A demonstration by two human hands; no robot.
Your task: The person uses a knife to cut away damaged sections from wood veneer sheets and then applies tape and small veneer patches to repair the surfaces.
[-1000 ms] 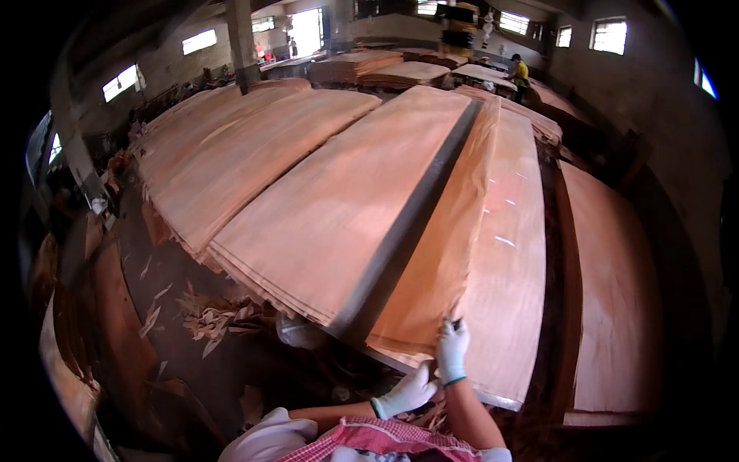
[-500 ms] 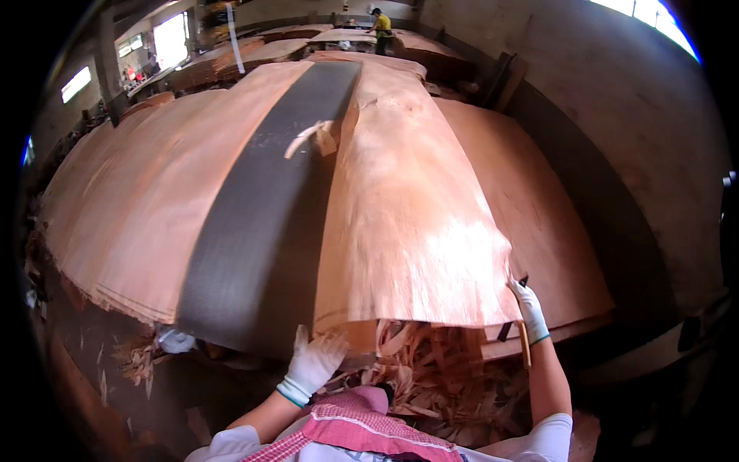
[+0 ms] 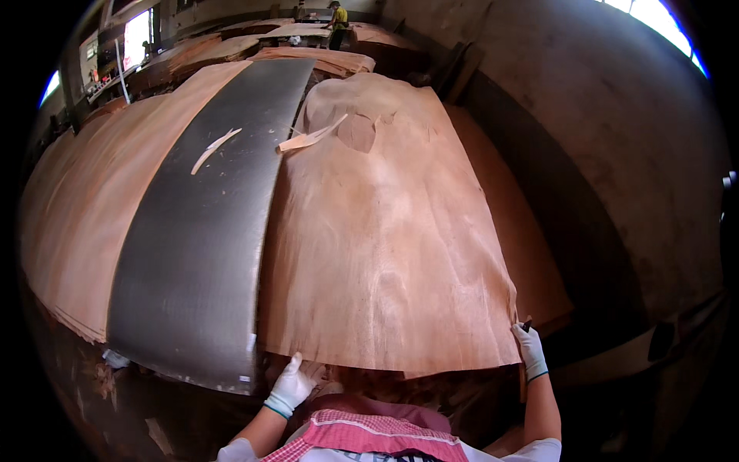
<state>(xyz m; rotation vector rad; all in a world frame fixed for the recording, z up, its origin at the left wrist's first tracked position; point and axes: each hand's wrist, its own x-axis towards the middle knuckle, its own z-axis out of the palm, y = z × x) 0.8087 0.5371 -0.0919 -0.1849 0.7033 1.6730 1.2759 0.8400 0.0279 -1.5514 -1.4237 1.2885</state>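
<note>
A broad, thin sheet of wood veneer (image 3: 392, 254) lies in front of me, slightly wavy, with a ragged hole near its far end. My left hand (image 3: 292, 385), in a white glove, is closed at the sheet's near left edge, thumb up and the other fingers partly hidden. At the near right corner my gloved right hand (image 3: 531, 353) grips the sheet's edge. A short dark tool (image 3: 526, 324) sticks up from that same hand; its kind cannot be made out. Left of the sheet is a long dark smooth board (image 3: 196, 231).
A stack of veneer (image 3: 100, 208) lies left of the board. One curled veneer strip (image 3: 214, 151) rests on the board, another strip (image 3: 312, 138) on the sheet. More veneer (image 3: 512, 223) lies at the right, by a wall (image 3: 600, 131). A person in yellow (image 3: 338, 23) stands far back.
The veneer sheet has spread out flatter, its left part unfolded toward the board. Both hands are lower in view at its near edge. The view has shifted, and the loose strips now lie apart.
</note>
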